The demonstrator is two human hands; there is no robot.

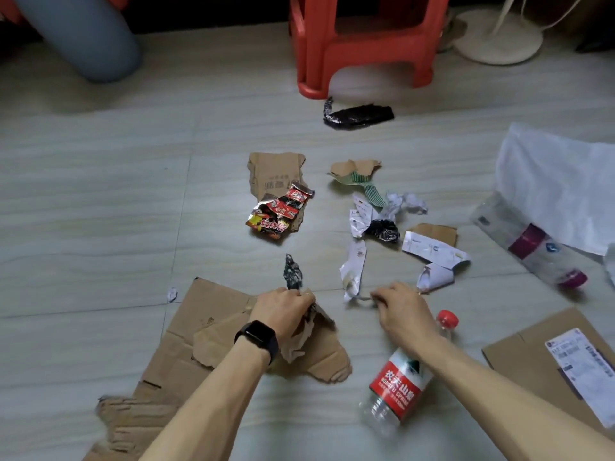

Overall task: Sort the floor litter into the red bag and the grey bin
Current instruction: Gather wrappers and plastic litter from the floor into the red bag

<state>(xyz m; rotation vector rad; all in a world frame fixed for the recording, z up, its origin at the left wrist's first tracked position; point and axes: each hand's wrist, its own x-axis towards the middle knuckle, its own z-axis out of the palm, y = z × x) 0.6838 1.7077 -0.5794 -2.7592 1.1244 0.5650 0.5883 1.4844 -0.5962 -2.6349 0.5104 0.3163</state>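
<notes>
Torn cardboard sheet (186, 331), cut off by the lower frame edge, lies flat. Over it the left hand (281, 311) grips a crumpled brown paper wad (293, 347), its inner folds hard to make out. The right hand (404, 314) pinches the near end of a white paper strip (354, 267), whose length runs away from the camera. The right forearm hides part of a water bottle (396, 387) lying with its red cap pointing away.

Floor (100, 194): torn cardboard (186, 327) near left, snack wrapper (279, 212) centre, crumpled paper (404, 202) right, water bottle (397, 384) near right, red stool (362, 44) far.
</notes>
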